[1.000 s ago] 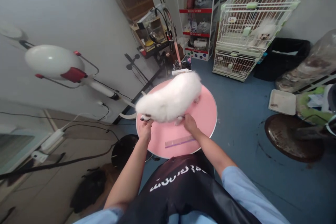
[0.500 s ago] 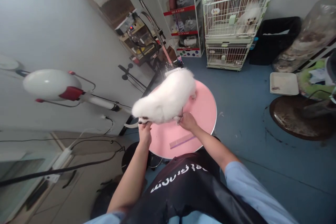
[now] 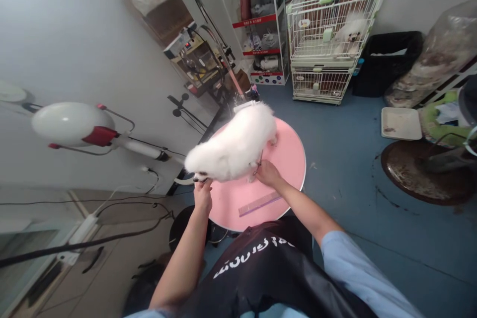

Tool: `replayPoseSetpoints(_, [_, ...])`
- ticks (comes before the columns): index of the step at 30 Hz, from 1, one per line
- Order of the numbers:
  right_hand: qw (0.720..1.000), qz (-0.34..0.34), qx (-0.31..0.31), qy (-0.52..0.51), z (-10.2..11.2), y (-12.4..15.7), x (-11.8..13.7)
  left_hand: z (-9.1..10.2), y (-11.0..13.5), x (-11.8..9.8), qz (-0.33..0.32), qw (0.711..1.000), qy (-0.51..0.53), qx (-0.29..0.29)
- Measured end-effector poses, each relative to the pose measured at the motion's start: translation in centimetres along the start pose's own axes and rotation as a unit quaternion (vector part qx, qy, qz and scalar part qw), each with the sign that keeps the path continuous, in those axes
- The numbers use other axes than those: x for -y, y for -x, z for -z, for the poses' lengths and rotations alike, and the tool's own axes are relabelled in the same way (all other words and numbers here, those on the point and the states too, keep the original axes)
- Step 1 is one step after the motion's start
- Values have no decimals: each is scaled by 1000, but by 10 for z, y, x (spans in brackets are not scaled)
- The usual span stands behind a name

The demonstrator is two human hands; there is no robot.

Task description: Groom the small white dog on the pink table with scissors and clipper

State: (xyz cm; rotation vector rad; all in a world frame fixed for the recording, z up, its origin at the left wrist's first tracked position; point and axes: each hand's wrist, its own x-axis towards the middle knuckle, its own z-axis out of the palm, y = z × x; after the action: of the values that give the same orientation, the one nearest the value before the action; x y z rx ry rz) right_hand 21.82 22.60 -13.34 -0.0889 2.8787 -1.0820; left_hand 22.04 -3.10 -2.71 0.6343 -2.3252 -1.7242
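A fluffy white dog (image 3: 234, 144) stands on a round pink grooming table (image 3: 223, 206), its head toward the left. Under its muzzle, my left hand (image 3: 203, 195) is closed on the chin. My right hand (image 3: 267, 174) grips a pair of scissors (image 3: 260, 157), whose blades show beside the fur by the dog's legs. Part of the scissors is hidden by my fingers and the fur. Near the table's front edge lies a comb (image 3: 259, 203) with a purple spine.
A white lamp-shaped dryer (image 3: 74, 123) juts from the left wall. Stacked wire cages (image 3: 316, 54) stand at the back, another white dog (image 3: 350, 35) in the upper one. A black bin (image 3: 391, 59), a shallow tray (image 3: 401, 123) and a round brown base (image 3: 428, 171) are on the right.
The whole view has shifted slightly. The scissor blades now stand a little higher against the dog's fur. My left hand keeps its hold under the muzzle.
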Motion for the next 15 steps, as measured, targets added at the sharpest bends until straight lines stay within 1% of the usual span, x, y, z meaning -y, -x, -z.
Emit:
replayPoseSetpoints(4, [999, -20, 1, -46, 1, -5, -7, 0, 2, -2, 27, 999, 28, -13])
replayPoseSetpoints(7, [998, -12, -6, -59, 3, -10, -11, 0, 2, -4, 33, 999, 33, -27])
replayPoseSetpoints(11, [994, -46, 7, -96, 10, -18, -13, 2, 2, -3, 42, 998, 32, -45])
replayPoseSetpoints(12, [994, -46, 12, -103, 11, -19, -14, 3, 2, -2, 43, 997, 32, -50])
replayPoseSetpoints(15, [994, -12, 5, -108, 14, -22, -16, 4, 3, -2, 40, 996, 29, -69])
